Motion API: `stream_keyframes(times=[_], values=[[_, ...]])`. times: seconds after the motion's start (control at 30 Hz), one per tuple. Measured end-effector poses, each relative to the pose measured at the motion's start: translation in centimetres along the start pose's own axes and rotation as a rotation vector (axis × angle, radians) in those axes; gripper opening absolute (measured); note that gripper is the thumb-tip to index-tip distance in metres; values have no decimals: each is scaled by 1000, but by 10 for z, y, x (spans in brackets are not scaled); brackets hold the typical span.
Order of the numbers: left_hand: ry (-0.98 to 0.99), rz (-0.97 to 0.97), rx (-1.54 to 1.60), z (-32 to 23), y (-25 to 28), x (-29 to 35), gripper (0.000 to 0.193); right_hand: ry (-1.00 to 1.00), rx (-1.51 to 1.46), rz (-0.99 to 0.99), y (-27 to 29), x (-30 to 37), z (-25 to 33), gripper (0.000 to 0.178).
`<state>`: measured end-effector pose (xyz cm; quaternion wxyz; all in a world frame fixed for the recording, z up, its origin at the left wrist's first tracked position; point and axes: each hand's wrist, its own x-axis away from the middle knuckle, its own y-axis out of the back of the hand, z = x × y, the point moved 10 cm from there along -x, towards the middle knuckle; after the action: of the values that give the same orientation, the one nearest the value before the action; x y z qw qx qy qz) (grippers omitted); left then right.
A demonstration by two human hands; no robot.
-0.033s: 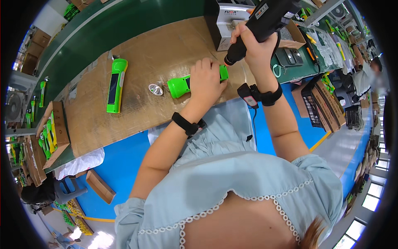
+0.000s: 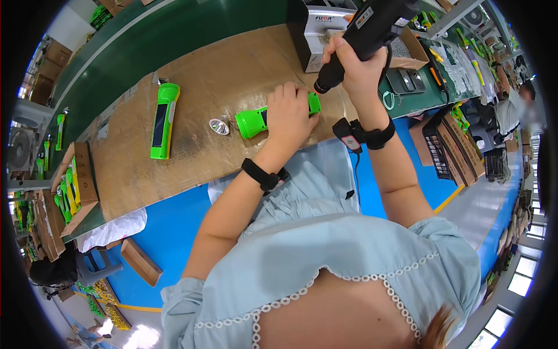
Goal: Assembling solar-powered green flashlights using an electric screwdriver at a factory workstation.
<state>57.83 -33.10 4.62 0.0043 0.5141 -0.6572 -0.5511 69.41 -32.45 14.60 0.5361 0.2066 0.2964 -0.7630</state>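
Observation:
On the cardboard sheet lies a green flashlight body [image 2: 251, 122], and my left hand [image 2: 289, 112] is wrapped over its middle, pressing it down. Its open head end points left. A silver reflector [image 2: 219, 126] rests just beyond that end, joined to it by thin wires. My right hand [image 2: 361, 64] grips a black electric screwdriver [image 2: 372, 29], tilted, its tip close to the right end of the flashlight body. Whether the tip touches cannot be made out. Farther left a second green flashlight [image 2: 164, 120] with a dark panel lies by itself.
Cardboard [image 2: 197, 70] covers the green bench. Behind the screwdriver stand a metal-fronted machine [image 2: 322, 35] and a box of small parts [image 2: 407, 49]. A phone [image 2: 405, 80] lies at right. A carton of green and yellow pieces [image 2: 84, 180] stands at the left end.
A small red glow at the screwdriver's tip has gone out. Both hands stay in nearly the same place.

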Motion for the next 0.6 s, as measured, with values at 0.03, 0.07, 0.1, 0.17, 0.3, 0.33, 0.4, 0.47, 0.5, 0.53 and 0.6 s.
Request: stream_keyframes(times=[0.03, 0.07, 0.1, 0.17, 0.3, 0.33, 0.4, 0.47, 0.5, 0.53, 0.6], values=[[15, 21, 3, 2, -1, -1, 42, -53, 19, -11, 0, 2, -7, 23], [30, 42, 7, 4, -3, -2, 42, -55, 24, 6, -2, 2, -10, 25], [29, 37, 5, 6, -3, -3, 42, -50, 22, 9, -1, 4, -15, 25], [56, 114, -5, 13, -11, -6, 42, -62, 157, 64, -4, 8, -27, 32], [112, 184, -8, 22, -12, -9, 44, -140, 0, 24, -7, 2, -38, 14], [109, 176, 8, 22, -10, -9, 44, -144, -1, 29, -8, 3, -39, 17], [103, 157, 27, 20, -6, -10, 44, -140, 19, 34, -10, 4, -35, 24], [114, 150, 39, 20, -5, -11, 43, -141, 40, 59, -7, 6, -38, 30], [116, 147, 70, 20, -3, -11, 43, -164, 21, 97, -7, 6, -42, 30], [126, 167, 71, 21, -6, -11, 43, -158, 20, 89, -7, 7, -40, 28], [130, 187, 45, 18, -11, -11, 43, -119, 110, 109, 5, 8, -29, 28]])
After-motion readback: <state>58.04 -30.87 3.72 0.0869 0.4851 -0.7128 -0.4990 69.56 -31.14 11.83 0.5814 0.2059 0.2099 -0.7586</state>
